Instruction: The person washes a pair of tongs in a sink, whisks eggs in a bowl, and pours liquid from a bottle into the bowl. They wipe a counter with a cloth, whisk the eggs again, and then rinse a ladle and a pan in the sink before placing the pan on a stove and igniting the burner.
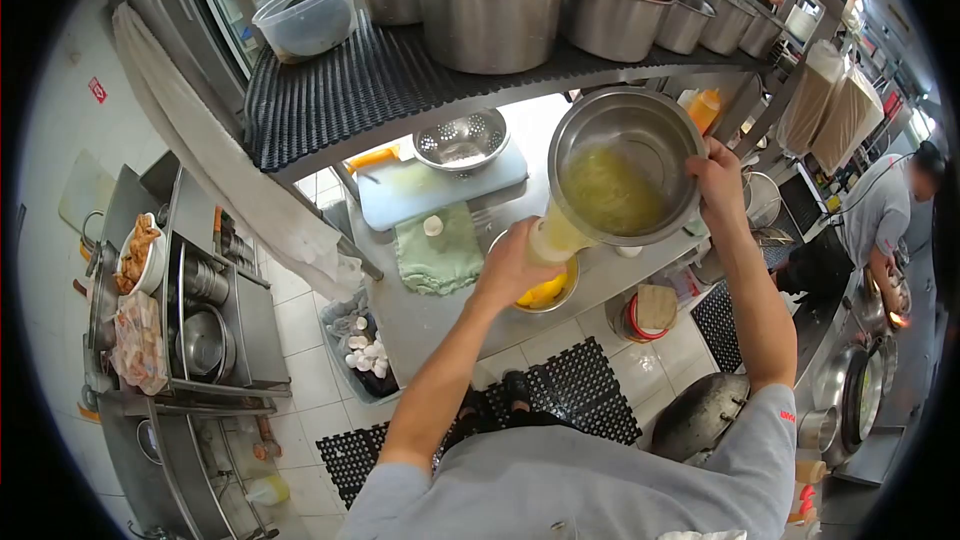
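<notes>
In the head view, the left hand (519, 258) is gripping a clear container (560, 238), its fingers wrapping around the side, while the right hand (718, 182) is gripping the large steel bowl (640, 112) by its rim; the bowl is hanging tilted over the worktable (425, 328), its lower edge meeting the container, and the pale yellow-green liquid (615, 195) is gathering towards that low side, presumably because of the tilt; holding the rim at the far side is probably giving the right hand leverage over the bowl's angle, and the left hand's grip is seemingly keeping the container steady at the lip (whether liquid is crossing between them, I cannot tell).

Just below, a smaller bowl (545, 311) is standing on the worktable and holding bright yellow yolks (546, 290), close by yet partly hidden by the container; to its left, a green cloth (440, 262) is lying with a small white item (433, 226) on it; behind, a perforated colander (462, 145) is resting on a pale cutting board (505, 178), which is likely keeping it off the metal; overhead, a shelf (335, 105) is carrying steel pots (490, 30), probably leaving the working surface less crowded; eggshells (368, 354) are lying in a bin at the table's side, seemingly within easy reach.
</notes>
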`<state>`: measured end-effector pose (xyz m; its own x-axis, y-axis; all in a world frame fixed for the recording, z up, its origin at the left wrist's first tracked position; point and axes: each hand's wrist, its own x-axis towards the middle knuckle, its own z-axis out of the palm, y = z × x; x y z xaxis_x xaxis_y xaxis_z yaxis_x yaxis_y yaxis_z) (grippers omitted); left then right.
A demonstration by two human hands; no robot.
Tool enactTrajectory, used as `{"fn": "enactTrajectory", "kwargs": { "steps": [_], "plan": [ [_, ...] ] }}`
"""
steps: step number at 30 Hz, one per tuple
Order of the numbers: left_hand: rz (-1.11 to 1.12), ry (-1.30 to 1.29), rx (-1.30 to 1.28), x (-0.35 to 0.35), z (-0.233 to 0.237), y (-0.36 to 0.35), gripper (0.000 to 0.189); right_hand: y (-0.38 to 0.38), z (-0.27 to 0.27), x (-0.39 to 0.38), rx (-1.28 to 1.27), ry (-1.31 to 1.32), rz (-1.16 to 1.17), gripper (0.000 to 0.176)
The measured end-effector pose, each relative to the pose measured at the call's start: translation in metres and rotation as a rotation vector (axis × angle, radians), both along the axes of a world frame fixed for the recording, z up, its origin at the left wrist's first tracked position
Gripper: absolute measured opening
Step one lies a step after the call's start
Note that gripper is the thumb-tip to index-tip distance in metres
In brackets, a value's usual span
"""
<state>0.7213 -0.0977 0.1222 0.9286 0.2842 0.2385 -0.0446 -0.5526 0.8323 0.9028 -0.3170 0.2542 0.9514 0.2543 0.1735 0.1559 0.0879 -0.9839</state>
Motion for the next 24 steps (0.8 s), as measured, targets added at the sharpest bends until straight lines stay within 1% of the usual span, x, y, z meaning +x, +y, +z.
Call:
{"fn": "enactTrajectory", "kwargs": {
  "steps": [1,4,7,10,13,19,24],
  "plan": [
    [0.004,-0.002,-0.002,-0.001,0.001,0.0,0.075,0.001,-0.001,0.0,0.0,-0.002,0.004,0.018],
    [-0.03,0.076,-0.003,-0.005,0.008,0.001,0.083,0.004,0.0,-0.004,-0.006,-0.011,0.001,0.017],
    [-0.067,0.126,-0.076,-0.009,0.012,0.002,0.083,0.013,-0.001,-0.007,-0.003,-0.023,-0.005,0.017],
    [-0.006,0.075,-0.016,-0.01,-0.001,0.002,0.085,0.017,-0.004,-0.008,-0.008,-0.039,-0.003,0.017],
    [0.006,0.081,-0.025,-0.011,-0.004,0.005,0.086,0.019,-0.009,-0.004,-0.023,-0.058,0.004,0.017],
    [-0.009,0.068,-0.084,-0.016,0.007,0.008,0.081,0.025,-0.009,-0.006,-0.075,-0.105,-0.027,0.017],
    [0.007,0.056,-0.067,-0.015,0.003,0.009,0.079,0.026,-0.014,-0.004,-0.081,-0.116,-0.025,0.016]
  ]
}}
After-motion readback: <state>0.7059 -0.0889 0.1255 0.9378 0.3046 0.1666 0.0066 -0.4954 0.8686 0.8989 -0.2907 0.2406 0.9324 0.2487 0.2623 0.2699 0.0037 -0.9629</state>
